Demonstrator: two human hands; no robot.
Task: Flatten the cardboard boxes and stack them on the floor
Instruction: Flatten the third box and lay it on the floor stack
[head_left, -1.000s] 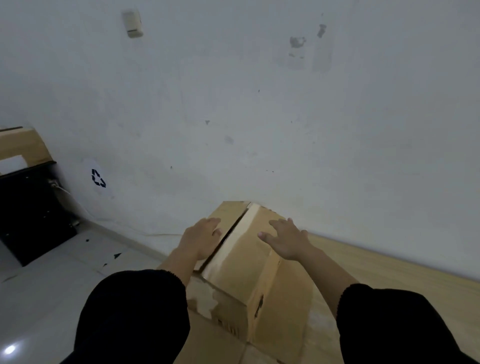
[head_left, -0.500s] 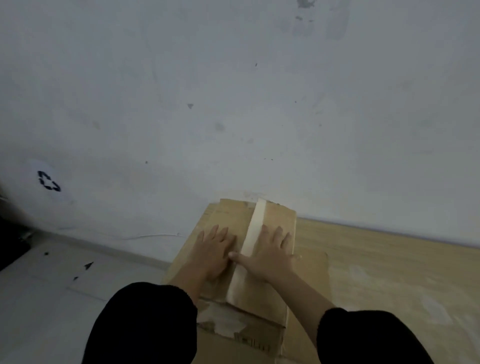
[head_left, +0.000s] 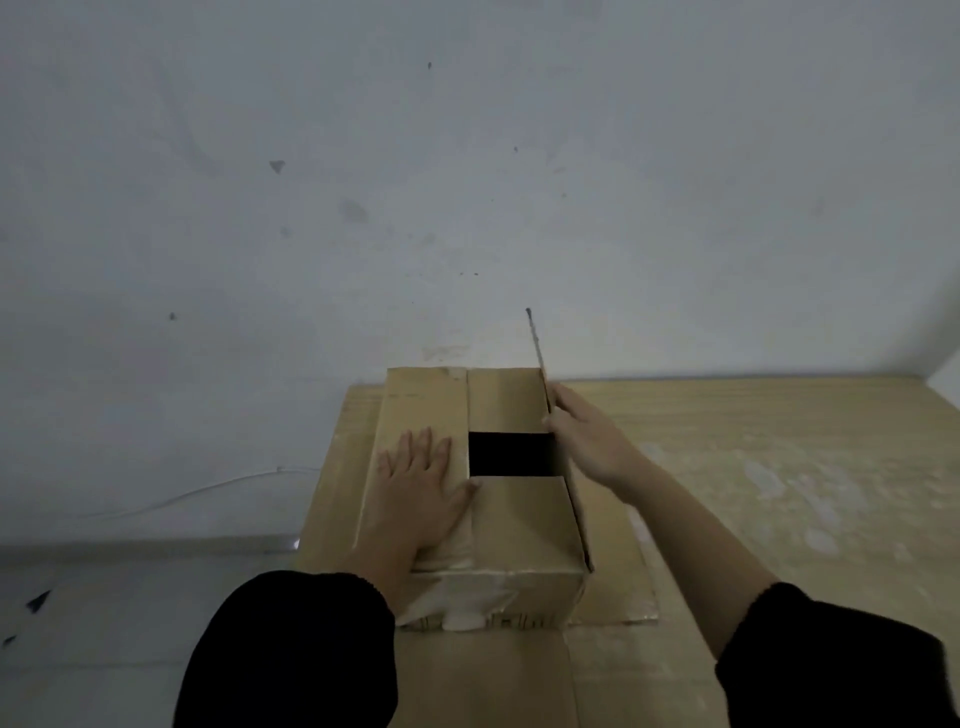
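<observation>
A brown cardboard box (head_left: 519, 525) stands against the wall on flattened cardboard sheets (head_left: 483, 670). My left hand (head_left: 421, 486) lies flat with fingers spread on the box's left top flap (head_left: 410, 400). My right hand (head_left: 582, 441) holds the right top flap (head_left: 540, 358), which stands nearly upright. Between the flaps a dark rectangular gap (head_left: 514, 453) shows into the box. Torn tape remains on the box's front face (head_left: 467, 605).
A white wall (head_left: 467, 182) rises directly behind the box. A light wooden board or floor (head_left: 779, 467) stretches to the right. Grey floor (head_left: 104, 613) with a thin white cable (head_left: 208, 491) lies to the left.
My right hand has lifted the right top flap from flat to nearly upright, exposing the dark inside. My left hand stays pressed on the left flap. The view swung right.
</observation>
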